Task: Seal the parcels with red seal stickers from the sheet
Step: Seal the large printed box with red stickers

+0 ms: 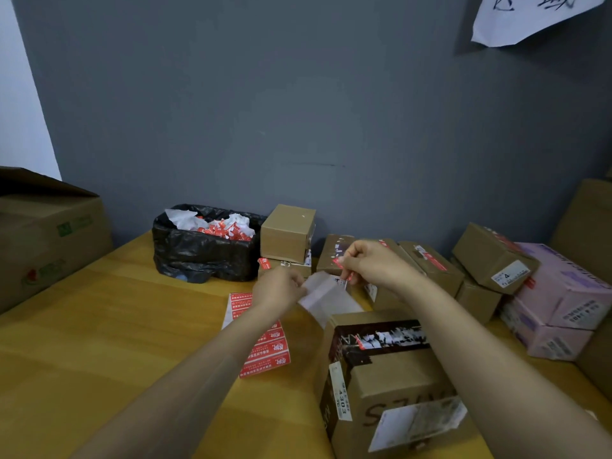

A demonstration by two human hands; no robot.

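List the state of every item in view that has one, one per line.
Left hand: pinching a pale backing sheet.
Right hand: grip closed on a red seal sticker, peeling it off.
Sticker sheet: flat on the table, partly under the left arm.
Near parcel: closed, dark tape across the top.
Black bin bag: open, full of crumpled backing scraps.
Small box: closed, stacked on another.

A: What sort of place is this?
B: A parcel-handling room. Labelled cardboard parcels (493,260) crowd a wooden table (99,326) against a bare grey wall (265,111).
A: Further evidence?
B: A sheet of red seal stickers (265,352), a black waste bag (202,250) of peeled backings, and a handwritten paper notice (530,18).
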